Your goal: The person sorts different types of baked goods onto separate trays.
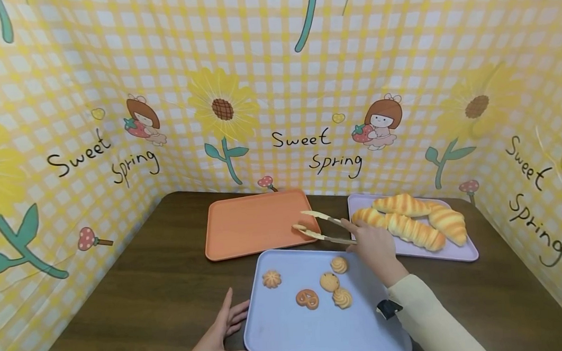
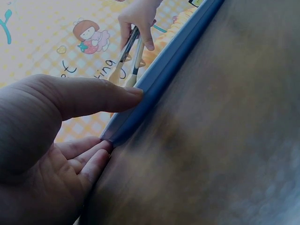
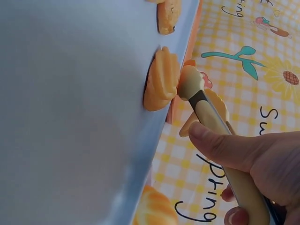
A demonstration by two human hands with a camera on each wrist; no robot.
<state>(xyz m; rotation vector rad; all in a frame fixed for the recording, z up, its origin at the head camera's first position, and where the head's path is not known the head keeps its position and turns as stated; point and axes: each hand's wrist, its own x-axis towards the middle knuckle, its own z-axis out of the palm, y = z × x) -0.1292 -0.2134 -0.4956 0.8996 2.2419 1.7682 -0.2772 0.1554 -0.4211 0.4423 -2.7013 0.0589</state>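
My right hand (image 1: 374, 245) grips a pair of tongs (image 1: 332, 239) with cream tips. Those tips, spread apart, reach over the right end of the orange tray (image 1: 245, 225). In the right wrist view, my thumb lies along one arm of the tongs (image 3: 211, 117). My left hand (image 1: 218, 335) touches the left edge of the blue tray (image 1: 280, 334), its fingers extended; the left wrist view has the thumb at the rim (image 2: 147, 96). On the blue tray lie a pretzel cookie (image 1: 307, 299), a flower-shaped cookie (image 1: 271, 279), a round speckled cookie (image 1: 329, 282) and two swirl cookies (image 1: 342, 298).
Right of the orange tray, a lilac tray (image 1: 461, 253) holds several striped bread rolls (image 1: 415, 232). All the trays stand on a dark wooden table (image 1: 172, 287). A yellow checked cloth (image 1: 276, 91) hangs round the table's back and sides.
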